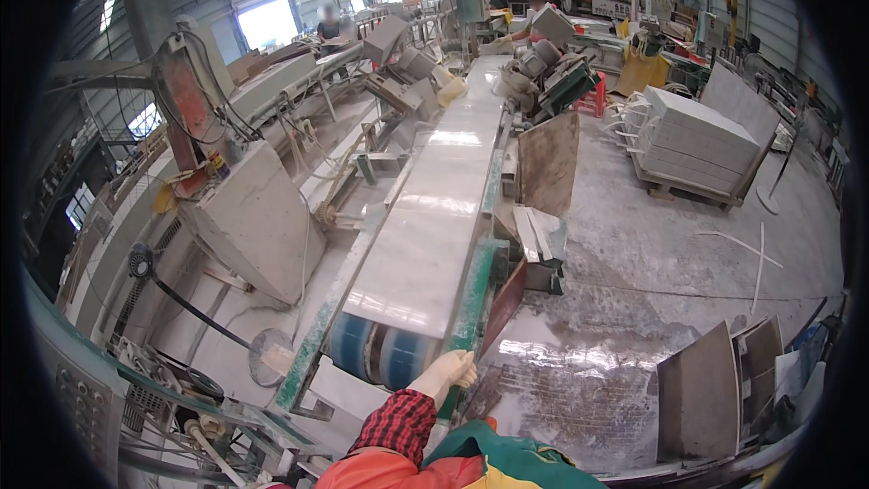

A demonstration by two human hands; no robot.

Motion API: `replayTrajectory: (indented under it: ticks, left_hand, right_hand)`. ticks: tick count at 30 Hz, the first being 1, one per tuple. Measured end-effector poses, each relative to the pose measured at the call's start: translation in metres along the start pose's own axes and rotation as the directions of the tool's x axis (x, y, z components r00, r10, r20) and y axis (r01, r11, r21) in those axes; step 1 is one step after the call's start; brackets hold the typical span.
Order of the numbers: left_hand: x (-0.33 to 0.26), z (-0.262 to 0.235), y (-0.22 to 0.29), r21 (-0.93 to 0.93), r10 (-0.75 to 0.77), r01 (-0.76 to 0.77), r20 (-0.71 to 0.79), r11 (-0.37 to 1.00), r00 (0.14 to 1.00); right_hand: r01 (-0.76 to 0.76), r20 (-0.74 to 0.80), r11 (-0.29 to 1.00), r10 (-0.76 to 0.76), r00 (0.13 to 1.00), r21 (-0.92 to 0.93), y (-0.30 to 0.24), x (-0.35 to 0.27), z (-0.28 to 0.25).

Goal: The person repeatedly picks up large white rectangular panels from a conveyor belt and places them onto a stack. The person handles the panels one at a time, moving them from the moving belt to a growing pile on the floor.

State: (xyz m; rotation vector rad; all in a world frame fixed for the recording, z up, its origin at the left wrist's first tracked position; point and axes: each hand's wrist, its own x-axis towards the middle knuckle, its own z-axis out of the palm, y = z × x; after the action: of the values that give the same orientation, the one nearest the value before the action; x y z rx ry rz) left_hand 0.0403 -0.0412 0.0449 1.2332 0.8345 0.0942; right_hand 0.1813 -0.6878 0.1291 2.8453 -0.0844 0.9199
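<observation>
My left hand, in a pale glove with a red plaid sleeve behind it, rests at the near end of a long conveyor line. It touches the green side rail, just beside the blue end roller. A long pale polished stone slab lies on the line and runs away from me. A rusty plate leans against the rail right of the hand. Whether the fingers grip the rail is unclear. My right hand is out of view.
A large dusty machine housing stands left of the line, with a control panel at the lower left. Stacked slabs on a pallet sit at the right, and brown slabs lean at the lower right. The floor is wet. Two people work far back.
</observation>
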Motion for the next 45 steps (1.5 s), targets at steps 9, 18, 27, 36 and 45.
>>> replayTrajectory:
  ticks: [9, 18, 27, 36, 45]
  left_hand:
    - [0.006, -0.001, -0.002, 0.035, -0.031, 0.031, -0.01, 0.999, 0.999]
    - [0.011, -0.004, -0.006, 0.088, -0.066, 0.067, -0.01, 0.994, 0.998]
    - [0.028, -0.02, -0.024, -0.024, -0.093, 0.097, 0.145, 0.995, 0.985]
    - [0.017, -0.013, -0.005, 0.077, -0.104, 0.096, 0.101, 0.992, 0.989]
    - [0.011, -0.012, 0.003, 0.038, -0.134, 0.132, 0.077, 0.991, 0.988]
  right_hand:
    - [0.006, 0.009, 1.0, -0.006, 1.0, 0.015, 0.002, -0.002, -0.001]
    - [0.003, 0.022, 1.0, -0.004, 1.0, 0.028, 0.001, -0.007, -0.004]
    - [-0.01, 0.027, 0.998, 0.008, 1.0, 0.056, 0.001, -0.011, -0.007]
    - [0.0, 0.055, 0.995, -0.005, 0.998, 0.099, 0.014, -0.016, -0.017]
    - [0.004, 0.171, 0.921, -0.077, 0.982, 0.391, 0.059, -0.028, -0.021]
